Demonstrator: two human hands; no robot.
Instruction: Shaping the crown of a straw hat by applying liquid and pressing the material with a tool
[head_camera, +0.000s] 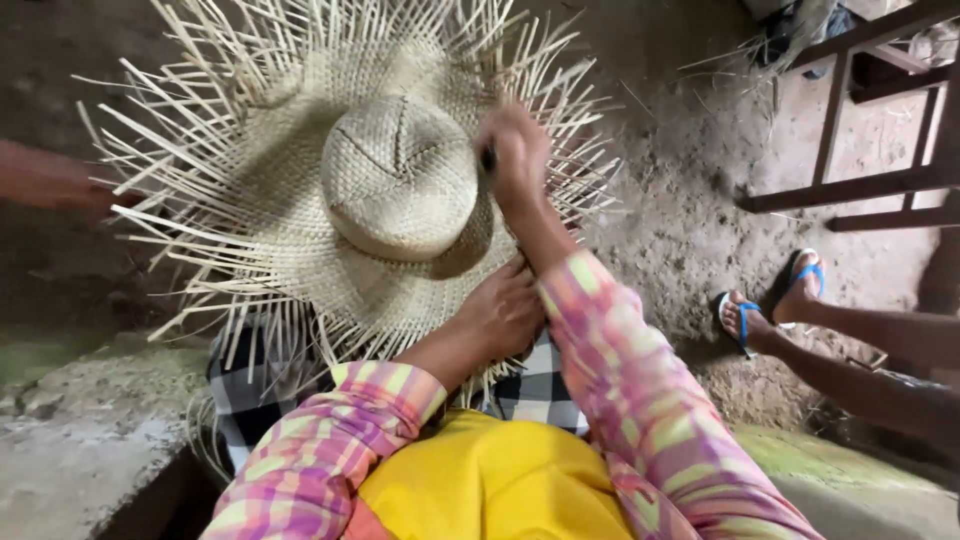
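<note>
1. Right hand (515, 150) is closed around a small dark tool (489, 158) at the far side of the crown, tip against the weave, seemingly to work the strands.
2. Left hand (503, 312) lies flat and open on the near brim, holding nothing, apparently pinning it down.
3. Half-woven straw hat (400, 175) rests on the person's lap over a checked cloth (540, 385), loose strands fanning outward.
4. Another person's sandalled feet (770, 305) rest on the earth floor (680, 220), well apart.

Weaving a straw hat on the lap

Left hand (503, 312) presses the unfinished straw hat (400, 175) at its brim; right hand (515, 150) grips a dark tool beside the crown.
</note>
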